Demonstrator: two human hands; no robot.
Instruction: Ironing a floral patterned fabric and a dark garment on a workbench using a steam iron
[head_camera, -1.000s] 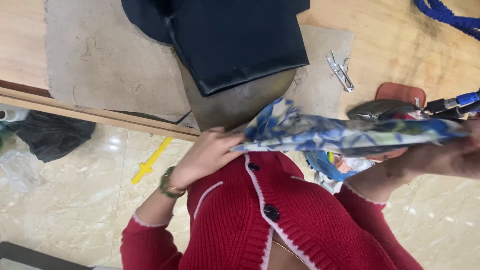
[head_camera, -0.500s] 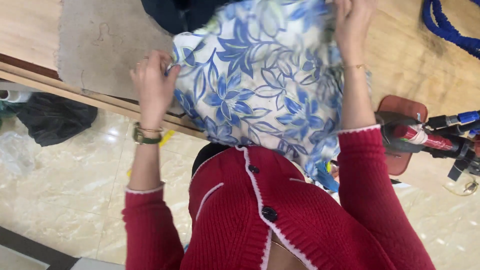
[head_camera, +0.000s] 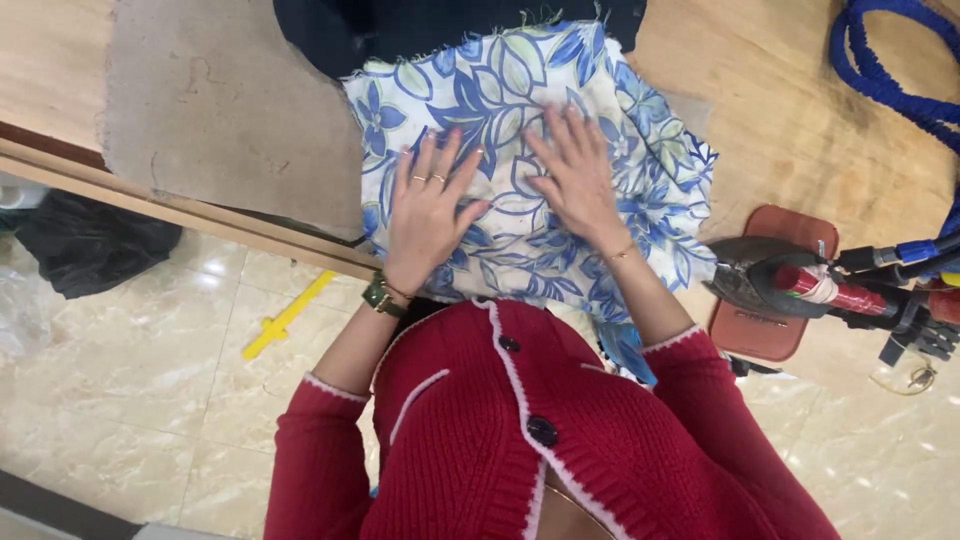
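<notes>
Two bare hands lie flat on one piece of cloth, and around them the scene runs from big to small. Largest is the wooden table (head_camera: 800, 140), whose front edge crosses the view above a pale tiled floor (head_camera: 150, 400). On the table lies a grey felt pad (head_camera: 210, 120), and at its far end sits a dark navy fabric (head_camera: 400, 25), partly covered. Spread over the pad and the navy fabric is the blue-and-white floral cloth (head_camera: 500, 80), with frayed edges; its near side hangs just over the table edge against the person's red cardigan (head_camera: 520, 440).

The left hand (head_camera: 430, 210) rests palm down on the left part of the floral cloth, fingers spread, rings on two fingers and a watch (head_camera: 382, 296) at the wrist. The right hand (head_camera: 575, 180) lies just beside it, also palm down with fingers splayed and a thin bracelet at the wrist. Neither grip closes on anything; both are wide and pressed on the cloth.

To the right, well apart from the hands, an iron (head_camera: 790, 280) sits on a red-brown rest (head_camera: 770, 330). A blue hose (head_camera: 890, 80) curls at the far right. On the floor lie a black bag (head_camera: 90, 250) and a yellow strip (head_camera: 285, 318).
</notes>
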